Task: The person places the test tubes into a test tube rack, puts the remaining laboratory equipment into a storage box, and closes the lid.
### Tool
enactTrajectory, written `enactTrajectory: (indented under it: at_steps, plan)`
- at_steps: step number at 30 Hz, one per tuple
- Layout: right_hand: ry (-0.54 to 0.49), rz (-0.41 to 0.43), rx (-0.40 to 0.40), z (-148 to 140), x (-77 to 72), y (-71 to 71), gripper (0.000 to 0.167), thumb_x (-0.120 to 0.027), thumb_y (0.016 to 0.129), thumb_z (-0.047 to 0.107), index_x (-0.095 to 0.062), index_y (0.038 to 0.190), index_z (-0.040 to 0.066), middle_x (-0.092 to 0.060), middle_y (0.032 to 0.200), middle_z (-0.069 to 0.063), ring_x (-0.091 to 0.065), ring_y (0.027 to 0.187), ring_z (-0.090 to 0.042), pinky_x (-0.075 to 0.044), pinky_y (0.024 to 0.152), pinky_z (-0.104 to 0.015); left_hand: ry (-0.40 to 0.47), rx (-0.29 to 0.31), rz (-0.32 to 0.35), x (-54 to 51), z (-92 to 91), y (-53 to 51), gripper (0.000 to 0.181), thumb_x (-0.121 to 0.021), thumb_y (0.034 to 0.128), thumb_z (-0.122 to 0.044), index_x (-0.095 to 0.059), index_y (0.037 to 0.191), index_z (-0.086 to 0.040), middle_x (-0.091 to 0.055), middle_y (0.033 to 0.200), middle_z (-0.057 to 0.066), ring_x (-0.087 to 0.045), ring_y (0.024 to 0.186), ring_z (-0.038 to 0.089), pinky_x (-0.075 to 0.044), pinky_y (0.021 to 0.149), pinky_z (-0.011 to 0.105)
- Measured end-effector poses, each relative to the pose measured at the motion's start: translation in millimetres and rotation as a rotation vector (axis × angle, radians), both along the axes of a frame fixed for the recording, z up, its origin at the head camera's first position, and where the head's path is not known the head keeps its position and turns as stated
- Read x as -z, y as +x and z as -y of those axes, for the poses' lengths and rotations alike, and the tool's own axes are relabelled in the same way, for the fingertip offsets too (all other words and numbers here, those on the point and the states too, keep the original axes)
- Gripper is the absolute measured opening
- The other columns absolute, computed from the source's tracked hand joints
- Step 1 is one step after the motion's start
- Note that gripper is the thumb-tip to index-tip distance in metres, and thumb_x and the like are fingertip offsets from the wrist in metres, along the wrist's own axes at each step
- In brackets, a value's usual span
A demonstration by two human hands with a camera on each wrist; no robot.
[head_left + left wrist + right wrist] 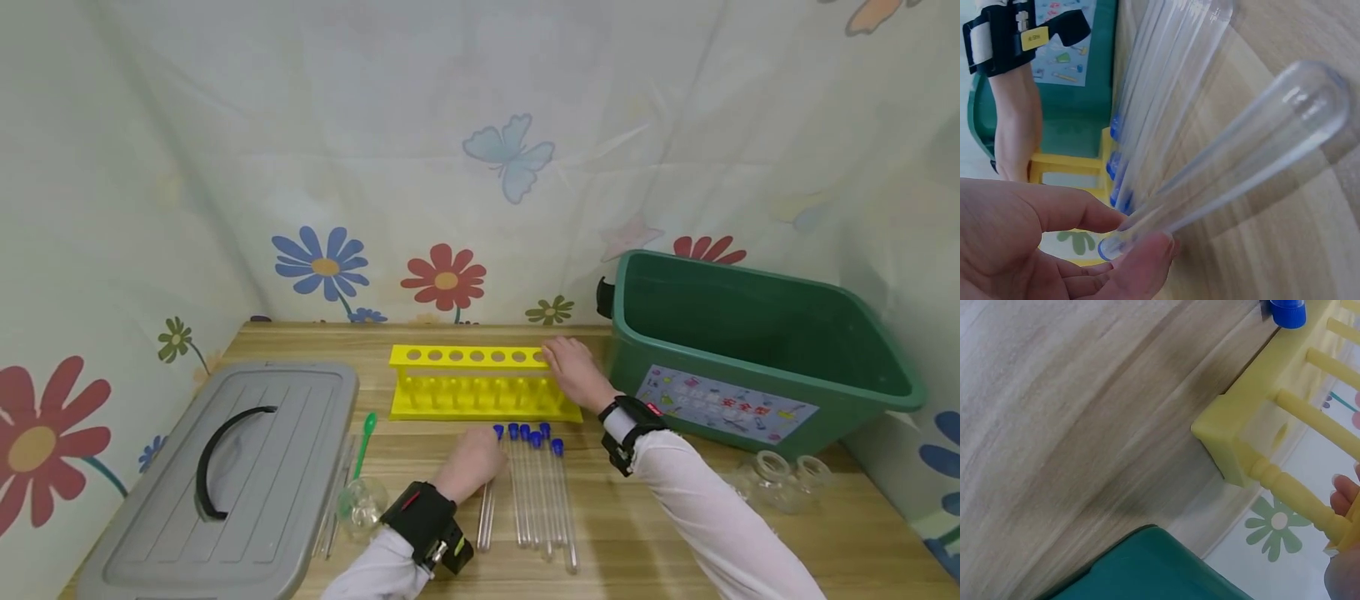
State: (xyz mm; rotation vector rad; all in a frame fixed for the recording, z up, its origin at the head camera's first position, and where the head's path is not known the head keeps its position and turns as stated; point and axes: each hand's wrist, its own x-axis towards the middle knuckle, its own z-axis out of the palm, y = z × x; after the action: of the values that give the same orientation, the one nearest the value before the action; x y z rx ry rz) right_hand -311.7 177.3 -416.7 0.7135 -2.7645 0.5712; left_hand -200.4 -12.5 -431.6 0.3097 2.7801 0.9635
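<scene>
The left fingers (484, 454) pinch, while the right fingers (564, 354) grip farther forward, arm (712, 508) extended.

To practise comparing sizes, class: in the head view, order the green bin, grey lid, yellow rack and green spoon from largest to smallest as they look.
1. Green bin and grey lid: too close to rank; the lid's nearness adds doubt.
2. Yellow rack
3. Green spoon

Yellow rack (1266, 378) cut off in right-wrist view; finer print on label (727, 404) unreadable.
</scene>
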Motion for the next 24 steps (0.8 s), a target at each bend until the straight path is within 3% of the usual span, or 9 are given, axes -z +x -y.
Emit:
enactTrajectory:
  at_steps: [6, 12, 18, 24]
  plan:
    - [0.011, -0.004, 0.026, 0, -1.8, -1.5, 0.031, -0.033, 0.099, 0.011, -0.054, 0.108, -0.009, -0.056, 0.104, -0.02, -0.049, 0.098, -0.033, -0.034, 0.089, -0.043, 0.009, -0.006, -0.055, -15.0, 1.9, 1.8, 0.032, -0.056, 0.0792, 0.003, -0.041, 0.054, -0.01, -0.033, 0.046, -0.002, -0.033, 0.036, 0.009, -0.025, 0.033, 0.019]
    - [0.072, 0.002, 0.088, 1, -0.1, -0.3, 0.029, -0.035, 0.098, 0.01, -0.054, 0.108, -0.009, -0.055, 0.103, -0.019, -0.048, 0.097, -0.031, -0.034, 0.089, -0.042, 0.057, -0.02, -0.05, -46.7, 8.8, 4.1, 0.038, -0.057, 0.0844, -0.005, -0.04, 0.05, -0.01, -0.035, 0.042, -0.003, -0.035, 0.033, 0.009, -0.026, 0.031, 0.019]
    - [0.062, -0.045, 0.105, 1, 0.4, 1.8, 0.028, -0.038, 0.097, 0.01, -0.056, 0.109, -0.008, -0.056, 0.105, -0.019, -0.049, 0.099, -0.032, -0.035, 0.09, -0.043, 0.023, -0.044, -0.104, -78.9, 21.8, -0.1, 0.041, -0.058, 0.0851, -0.01, -0.04, 0.048, -0.009, -0.036, 0.038, -0.003, -0.039, 0.032, 0.012, -0.027, 0.032, 0.019]
    - [0.051, -0.04, 0.115, 1, 2.6, 0.0, 0.03, -0.036, 0.098, 0.013, -0.055, 0.111, -0.006, -0.056, 0.107, -0.018, -0.048, 0.099, -0.032, -0.036, 0.088, -0.043, 0.092, -0.108, -0.167, -112.7, 44.2, -8.7, 0.036, -0.055, 0.0847, -0.008, -0.04, 0.052, -0.006, -0.032, 0.041, -0.001, -0.038, 0.032, 0.016, -0.023, 0.033, 0.02]
